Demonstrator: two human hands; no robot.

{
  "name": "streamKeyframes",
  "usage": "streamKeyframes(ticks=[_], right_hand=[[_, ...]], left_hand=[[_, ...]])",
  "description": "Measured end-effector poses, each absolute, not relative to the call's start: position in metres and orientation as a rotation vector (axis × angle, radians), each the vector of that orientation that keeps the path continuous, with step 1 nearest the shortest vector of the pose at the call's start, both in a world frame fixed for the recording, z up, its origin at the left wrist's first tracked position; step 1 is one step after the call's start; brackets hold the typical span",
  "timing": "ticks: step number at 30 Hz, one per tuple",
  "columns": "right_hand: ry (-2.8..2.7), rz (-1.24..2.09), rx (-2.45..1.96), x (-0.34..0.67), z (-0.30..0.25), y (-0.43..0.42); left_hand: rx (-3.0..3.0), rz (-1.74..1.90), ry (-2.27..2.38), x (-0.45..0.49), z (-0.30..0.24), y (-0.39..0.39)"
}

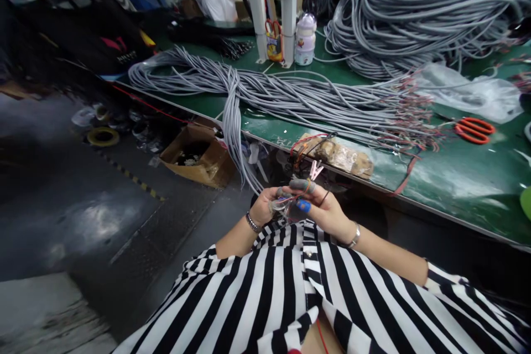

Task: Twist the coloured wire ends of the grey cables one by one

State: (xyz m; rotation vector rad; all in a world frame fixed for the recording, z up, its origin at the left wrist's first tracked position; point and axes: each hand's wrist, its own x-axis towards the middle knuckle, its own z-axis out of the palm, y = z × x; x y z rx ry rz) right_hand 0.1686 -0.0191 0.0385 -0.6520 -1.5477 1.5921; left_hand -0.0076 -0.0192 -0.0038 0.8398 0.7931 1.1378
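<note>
Grey and reddish thin wires sit between the person's two hands, in front of the shirt and on the near side of the long cable bundle, the landmark for all that follows. Both hands are nearly closed – the left hand pinches the wires with its fingertips, and the right hand grips them between its fingers and a thumb wrapped in blue tape. Which wire lies in which grip is too small to tell. Grey hanging cables cross the bundle, drop over the table edge and end just beside the left hand.

Between the bundle and the right hand, a tan wrapped block lies along the edge, with a pink clip just below it. Right of the bundle's frayed ends are orange-handled scissors and a crumpled clear bag; a large cable coil is heaped behind its right part. Behind its middle, white posts block some of the view, and black cables lie to their left.

Containers: behind the bundle, a yellow cup holds red-handled scissors near a pastel bottle. Below the bundle, on the floor, an open cardboard box holds something dark with whitish bits – unclear what.
</note>
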Motion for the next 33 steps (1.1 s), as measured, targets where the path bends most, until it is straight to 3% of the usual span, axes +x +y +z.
streamKeyframes(ticks=[5, 7, 10, 15, 17, 20, 24, 29, 33], right_hand=[[-2.143, 0.787, -0.582, 0.181, 0.034, -0.009], [-2.206, 0.649, -0.568, 0.186, 0.035, -0.005], [-2.193, 0.817, -0.597, 0.192, 0.039, -0.001], [-1.764, 1.803, -0.740, 0.195, 0.034, 0.002], [-1.511, 2.008, -0.838, 0.194, 0.028, 0.003], [-1.363, 2.033, -1.000, 0.193, 0.024, 0.006], [-1.339, 1.826, -1.200, 0.192, 0.022, 0.012], [-1.192, 1.606, -1.307, 0.198, 0.016, 0.020], [-1.026, 1.640, -1.299, 0.206, 0.015, 0.024]], left_hand=[[0.920, 1.071, 0.754, -0.013, -0.004, -0.016], [0.947, 1.013, 0.734, -0.016, -0.003, -0.014], [1.005, 0.909, 0.711, -0.021, -0.001, -0.010], [1.244, 0.795, 0.653, -0.026, 0.011, -0.002], [1.429, 0.744, 0.622, -0.026, 0.019, 0.003], [1.723, 0.666, 0.564, -0.024, 0.028, 0.011], [2.001, 0.682, 0.458, -0.020, 0.030, 0.019], [2.095, 0.856, 0.506, -0.021, 0.026, 0.023], [2.077, 0.916, 0.540, -0.023, 0.028, 0.022]])
